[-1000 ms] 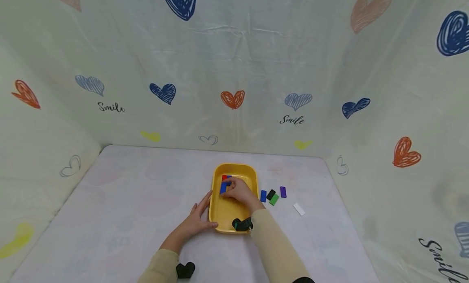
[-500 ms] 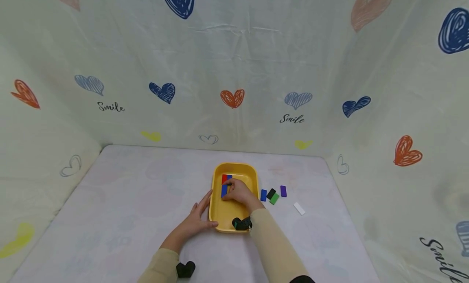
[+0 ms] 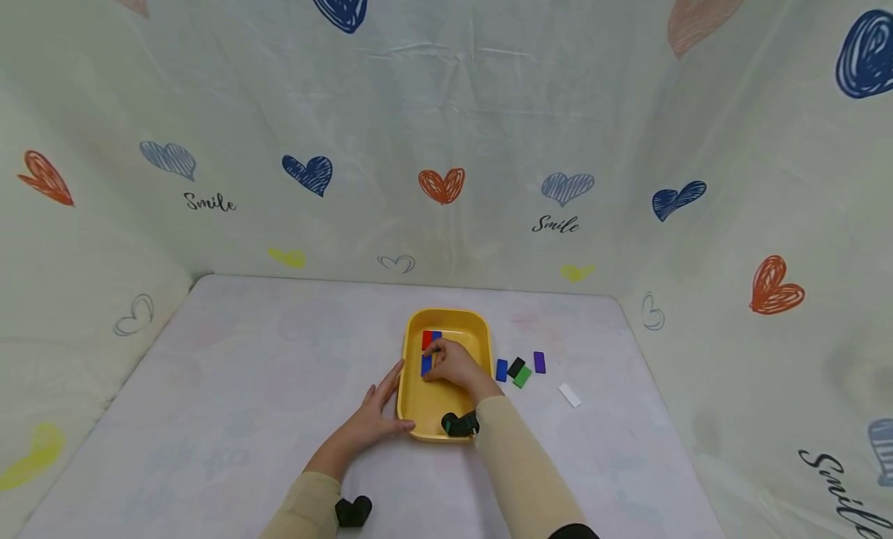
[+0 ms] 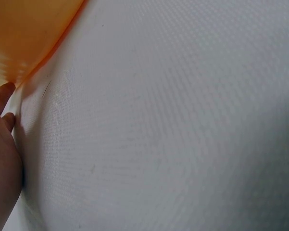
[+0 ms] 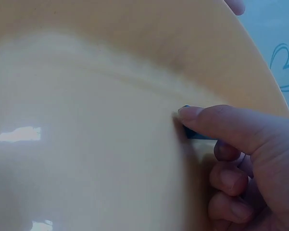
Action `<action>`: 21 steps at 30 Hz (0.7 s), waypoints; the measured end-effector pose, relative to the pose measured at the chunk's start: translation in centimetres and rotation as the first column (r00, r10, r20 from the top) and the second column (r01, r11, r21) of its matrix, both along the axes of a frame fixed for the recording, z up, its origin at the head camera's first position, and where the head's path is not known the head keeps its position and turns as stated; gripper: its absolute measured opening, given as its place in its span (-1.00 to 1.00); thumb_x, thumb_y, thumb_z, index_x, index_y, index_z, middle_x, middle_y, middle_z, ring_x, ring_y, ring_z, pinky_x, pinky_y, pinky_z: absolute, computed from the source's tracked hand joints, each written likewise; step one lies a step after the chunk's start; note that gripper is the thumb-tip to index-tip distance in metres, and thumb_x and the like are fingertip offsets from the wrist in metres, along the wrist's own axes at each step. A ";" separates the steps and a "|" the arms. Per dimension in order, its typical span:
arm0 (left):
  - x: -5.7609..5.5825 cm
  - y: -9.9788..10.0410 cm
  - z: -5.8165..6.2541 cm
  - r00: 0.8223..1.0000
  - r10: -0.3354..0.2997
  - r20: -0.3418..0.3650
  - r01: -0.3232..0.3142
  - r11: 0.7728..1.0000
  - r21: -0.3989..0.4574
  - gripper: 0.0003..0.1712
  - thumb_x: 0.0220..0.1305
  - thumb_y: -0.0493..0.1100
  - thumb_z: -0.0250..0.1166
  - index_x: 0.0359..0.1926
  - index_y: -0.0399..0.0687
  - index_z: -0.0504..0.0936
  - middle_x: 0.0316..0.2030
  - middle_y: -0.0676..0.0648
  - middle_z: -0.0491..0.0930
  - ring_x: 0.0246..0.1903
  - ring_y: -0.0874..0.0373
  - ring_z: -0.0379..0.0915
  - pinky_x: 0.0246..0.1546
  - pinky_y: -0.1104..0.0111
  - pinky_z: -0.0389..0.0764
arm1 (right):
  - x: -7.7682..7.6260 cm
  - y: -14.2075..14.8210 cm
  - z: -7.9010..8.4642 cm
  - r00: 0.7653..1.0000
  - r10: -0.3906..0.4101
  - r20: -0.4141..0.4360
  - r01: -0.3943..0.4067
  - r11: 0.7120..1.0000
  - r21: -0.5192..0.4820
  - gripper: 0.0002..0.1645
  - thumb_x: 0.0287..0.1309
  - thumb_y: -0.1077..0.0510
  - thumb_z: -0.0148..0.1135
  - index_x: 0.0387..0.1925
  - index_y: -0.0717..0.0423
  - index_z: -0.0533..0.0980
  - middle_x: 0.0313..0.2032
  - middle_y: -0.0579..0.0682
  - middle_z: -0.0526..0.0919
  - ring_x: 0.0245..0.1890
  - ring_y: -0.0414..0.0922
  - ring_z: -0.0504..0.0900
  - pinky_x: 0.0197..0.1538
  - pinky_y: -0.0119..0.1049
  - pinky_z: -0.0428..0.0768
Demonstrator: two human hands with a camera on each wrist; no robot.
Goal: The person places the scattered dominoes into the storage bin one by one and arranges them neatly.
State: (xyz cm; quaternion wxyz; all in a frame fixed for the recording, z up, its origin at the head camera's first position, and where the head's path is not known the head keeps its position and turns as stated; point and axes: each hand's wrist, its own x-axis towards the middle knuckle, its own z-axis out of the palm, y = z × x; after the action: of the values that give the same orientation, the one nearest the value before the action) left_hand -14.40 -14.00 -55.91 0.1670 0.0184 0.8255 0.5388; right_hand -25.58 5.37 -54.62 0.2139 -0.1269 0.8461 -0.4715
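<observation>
A yellow tray (image 3: pixel 446 429) lies on the table with a few blocks inside its left part. In the head view, my right hand (image 3: pixel 456 367) reaches into the tray and pinches a small blue rectangular block (image 3: pixel 426 366) between thumb and fingers. The right wrist view shows the thumb over the dark blue block (image 5: pixel 197 135), which is mostly covered by the hand. Just beyond the fingertips sit a red block (image 3: pixel 427 340) and another blue block (image 3: pixel 436 336), side by side. My left hand (image 3: pixel 370 424) rests against the tray's left side, fingers spread and straight, thumb at its near-left corner.
Right of the tray lie a blue block (image 3: pixel 501 370), a black block (image 3: pixel 516 367), a green block (image 3: pixel 522 377), a purple block (image 3: pixel 539 362) and a white block (image 3: pixel 569 395). A heart-print cloth (image 3: pixel 488 236) rises behind the table.
The pinched blue block has shifted slightly toward me and to the right, lining up below the red block. My right hand moved a little with it; my left hand stays at the tray.
</observation>
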 end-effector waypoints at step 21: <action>-0.1 0.0 -0.2 1.000 0.004 -0.004 -0.004 1.000 0.001 0.24 -0.03 0.15 0.52 0.54 0.42 -0.09 0.45 -0.19 0.12 0.46 -0.25 -0.52 0.36 -0.19 -0.42 | -0.1 0.0 -0.3 1.000 0.010 -0.005 -0.010 1.000 0.010 -0.66 -0.03 0.25 0.50 -0.18 0.13 0.58 -0.52 -0.05 0.45 -0.52 -0.14 0.44 -0.42 -0.39 0.47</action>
State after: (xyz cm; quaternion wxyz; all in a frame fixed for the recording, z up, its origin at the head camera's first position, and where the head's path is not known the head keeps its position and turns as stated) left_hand -14.49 -13.99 -56.07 0.1641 0.0181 0.8256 0.5395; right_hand -25.66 5.39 -54.89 0.2149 -0.1313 0.8483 -0.4658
